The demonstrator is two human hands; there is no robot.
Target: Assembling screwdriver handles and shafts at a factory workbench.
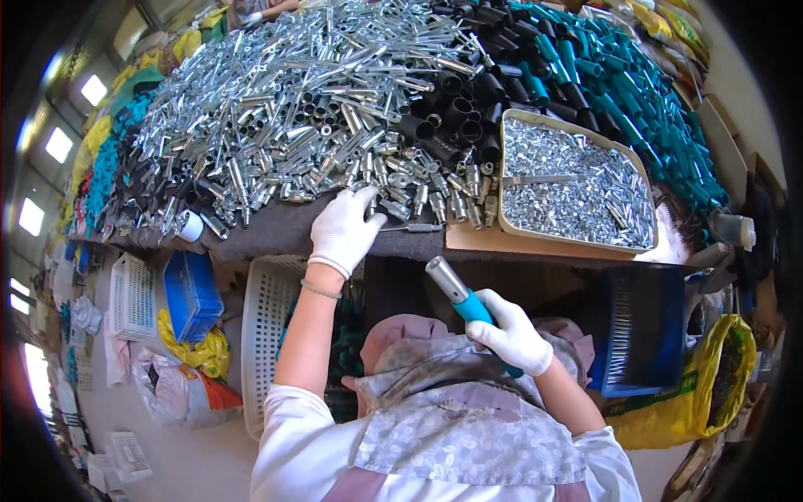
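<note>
A white perforated basket (134,297) and a blue crate (194,293) were seen on the floor, far left of the worktable (284,230). On the table, a big heap of silver metal tubes (301,92) was piled across the left and centre. The left hand (345,230), in a white glove, was laid at the heap's near edge w/ fingers spread loosely over small silver fittings (418,197); whether anything was pinched could not be told. Below the table edge, approx. over the lap, a tool w/ silver shaft and teal grip (458,294) was held by the gloved right hand (510,339), fingers clamped round the grip. Right of the heap, black tubes (460,117) and teal sleeves (636,92) were stacked, w/ a tray of small silver parts (577,180) at the table's right end.
</note>
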